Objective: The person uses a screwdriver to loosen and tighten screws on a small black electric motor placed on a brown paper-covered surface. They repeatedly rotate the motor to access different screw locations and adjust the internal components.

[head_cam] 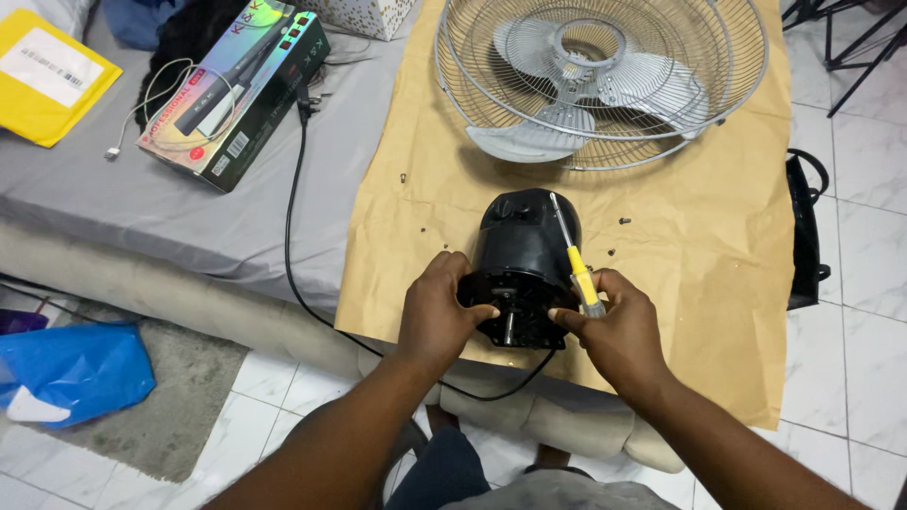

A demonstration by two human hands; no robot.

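Housing: black fan motor housing (pixel 522 247) lies on its side between both hands, its open face with the bare shaft (pixel 509 326) turned toward the person, resting on brown paper (pixel 718 283).
Left hand: left hand (pixel 436 307) is closed around the left rim of the housing, thumb laid across the open face.
Right hand: right hand (pixel 612 326) grips the right rim and at the same time pinches a yellow-handled screwdriver (pixel 576 264) against it, blade pointing up and away over the housing.
Cord: black power cord (pixel 293 236) runs from under the housing, loops below the hands, then climbs to the left across the grey cover (pixel 170 203).
Screws: several small loose screws (pixel 624 221) lie on the paper just beyond the hands, on both sides of the housing; one more (pixel 403 178) sits farther up to the left.
Fan head: wire guard with grey blades (pixel 605 80) lies flat well beyond the hands.
Further out: a glossy product box (pixel 236 90) and a yellow padded envelope (pixel 47 76) far up to the left; a blue plastic bag (pixel 76 373) on the floor to the left; a black bag (pixel 805 236) to the right.
Risk, slipping: the right hand does two jobs, so the screwdriver could slide out and drop, or its tip could scrape the housing.
Risk, screws: any nudge of the paper or roll of the housing could send the screws over the edge onto the tiles.
Risk, cord: the hanging loop could snag a knee and tug the housing.
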